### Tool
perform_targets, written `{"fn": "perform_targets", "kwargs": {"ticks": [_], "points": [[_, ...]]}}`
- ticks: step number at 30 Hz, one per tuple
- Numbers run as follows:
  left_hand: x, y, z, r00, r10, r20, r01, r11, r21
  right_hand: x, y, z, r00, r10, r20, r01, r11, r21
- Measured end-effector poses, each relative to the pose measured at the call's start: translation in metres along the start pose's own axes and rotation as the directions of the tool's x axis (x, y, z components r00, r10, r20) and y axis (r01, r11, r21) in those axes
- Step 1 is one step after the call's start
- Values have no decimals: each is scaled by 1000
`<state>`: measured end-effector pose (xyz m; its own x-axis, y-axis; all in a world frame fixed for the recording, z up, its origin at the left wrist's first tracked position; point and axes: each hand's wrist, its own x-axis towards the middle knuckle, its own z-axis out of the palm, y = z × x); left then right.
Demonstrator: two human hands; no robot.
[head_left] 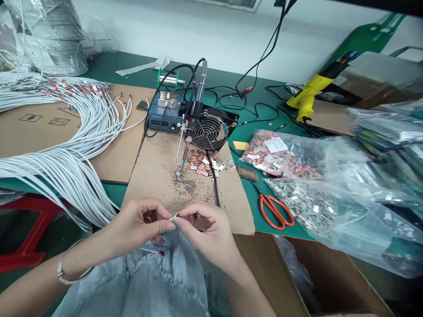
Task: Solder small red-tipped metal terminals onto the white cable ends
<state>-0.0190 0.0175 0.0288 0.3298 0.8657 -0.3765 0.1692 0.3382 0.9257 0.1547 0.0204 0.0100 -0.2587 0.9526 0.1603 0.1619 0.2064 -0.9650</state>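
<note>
My left hand (140,222) and my right hand (206,231) meet at the table's front edge, both pinched on the end of a thin white cable (174,216). The fingertips of the two hands touch around the cable tip. A second cable end with a red connector (161,252) lies just below my left hand on grey cloth (148,281). A silver bangle (68,268) circles my left wrist. Straight ahead on a cardboard sheet (158,176) stands a soldering iron on its stand (194,110), with a heap of small red and white connectors (206,164) at its foot.
A large bundle of white cables (76,145) fans across the left side. A blue soldering station (165,115) and a fan (209,132) sit behind the iron. Orange scissors (274,211), plastic bags of parts (297,176), a yellow tool (313,90) and an open carton (330,281) lie right.
</note>
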Motion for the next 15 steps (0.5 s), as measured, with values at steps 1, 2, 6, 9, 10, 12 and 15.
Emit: {"fn": "perform_targets", "kwargs": {"ticks": [1,2,6,9,10,12,15], "points": [[0,0,1,1000,-2,2,2,1000,-2,0,0,0,1000,-29,-4,29,999,-16],[1,0,1,1000,-5,8,5,1000,-14,0,0,1,998,-58,-11,58,998,-11],[4,-1,4,999,-9,40,14,992,-123,0,8,13,976,-172,-134,181,982,59],[7,-3,5,998,-20,66,33,981,-193,-3,14,25,899,-336,-279,327,942,-81],[8,-3,4,997,-29,77,44,978,-204,-4,15,27,877,-381,-292,358,924,-132],[9,-4,0,995,-40,92,57,980,-192,-4,15,23,889,-390,-239,363,920,-151],[12,-8,-9,997,-9,81,18,994,-111,1,15,-4,952,-269,-149,249,958,-138]]}}
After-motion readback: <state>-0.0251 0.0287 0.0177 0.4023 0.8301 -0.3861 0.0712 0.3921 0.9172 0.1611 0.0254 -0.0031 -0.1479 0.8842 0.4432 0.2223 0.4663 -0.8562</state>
